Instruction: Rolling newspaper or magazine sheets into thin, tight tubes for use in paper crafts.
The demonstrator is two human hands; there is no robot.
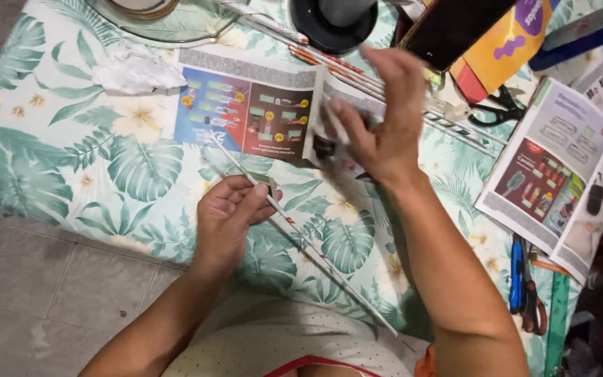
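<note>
Left hand [230,213]: pinching a thin rolled paper stick [294,234], held aslant over the leaf-print tablecloth [71,153].
Right hand [378,122]: clasping the folded edge of the printed flyer [252,115] just beyond the stick.
Step, judged: rolling paper; a steady grip is needed.
Obscured: flyer fold beneath the right hand.

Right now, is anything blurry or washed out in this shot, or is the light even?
Head view: even, soft light, faint shadows; the right hand on the leaflet is slightly motion-blurred; the left hand holding the thin paper stick is sharp; no glare.
</note>
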